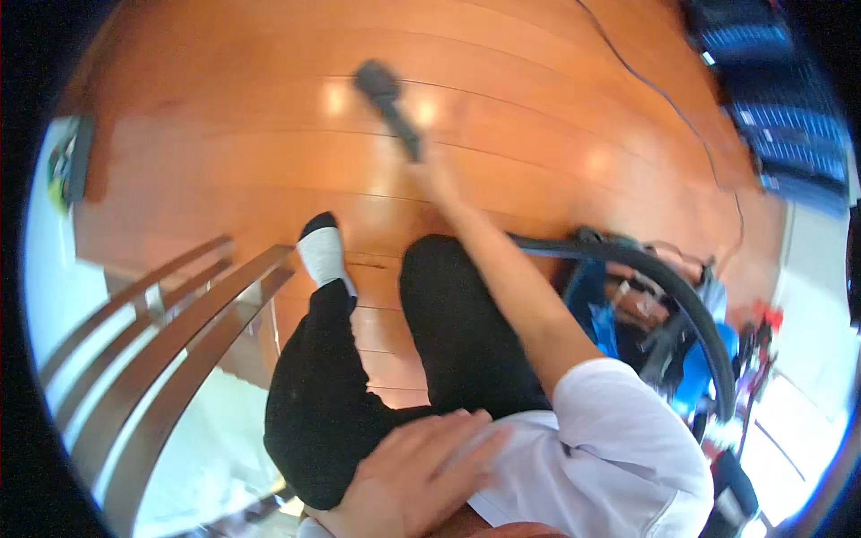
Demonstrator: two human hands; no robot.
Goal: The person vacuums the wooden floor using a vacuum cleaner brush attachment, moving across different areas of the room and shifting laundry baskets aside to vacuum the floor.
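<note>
My right hand reaches far forward over the wooden floor, closed on the near end of a dark brush attachment. The round head of the brush points away to the upper left; hand and brush are blurred. Close to my body, my left hand lies flat against the white shirt at my waist, fingers spread and holding nothing. Below it are my black trousers.
A black hose curves at the right around bags and blue items. A thin cable crosses the floor. Dark blue stacked things stand upper right. Brown wooden slats are at left, near my socked foot.
</note>
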